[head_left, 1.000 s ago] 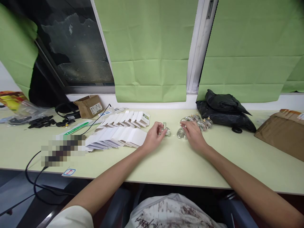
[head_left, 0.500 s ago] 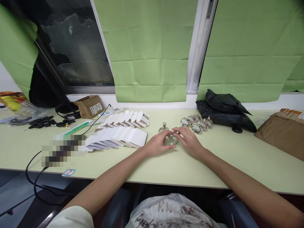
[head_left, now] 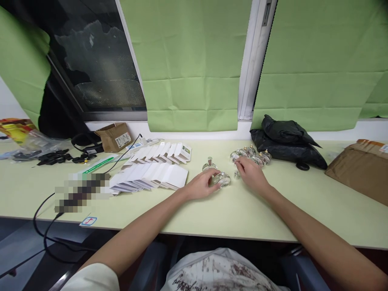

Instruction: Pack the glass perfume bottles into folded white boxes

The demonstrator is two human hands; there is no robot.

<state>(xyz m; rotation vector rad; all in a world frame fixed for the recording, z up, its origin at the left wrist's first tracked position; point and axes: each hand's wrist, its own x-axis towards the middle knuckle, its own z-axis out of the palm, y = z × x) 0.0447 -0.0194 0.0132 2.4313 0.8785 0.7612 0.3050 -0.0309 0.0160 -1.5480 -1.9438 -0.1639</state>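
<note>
My left hand (head_left: 202,185) rests on the pale green table (head_left: 212,206) with its fingers curled round a small clear glass bottle (head_left: 223,179) lying on its side. Another glass bottle (head_left: 209,164) stands upright just behind it. My right hand (head_left: 251,173) is a little to the right, fingers bent over a small piece beside the cluster of several glass bottles (head_left: 251,155). What its fingertips pinch is too small to name.
Two rows of flat white cartons (head_left: 151,171) lie fanned to the left. A black plastic bag (head_left: 286,139) sits behind the bottles, a brown parcel (head_left: 362,169) at the far right. A small cardboard box (head_left: 114,136), black cables and clips lie at the left.
My right hand drew one bottle from the cluster toward the middle, my left hand took it over, and the right hand has gone back toward the cluster.
</note>
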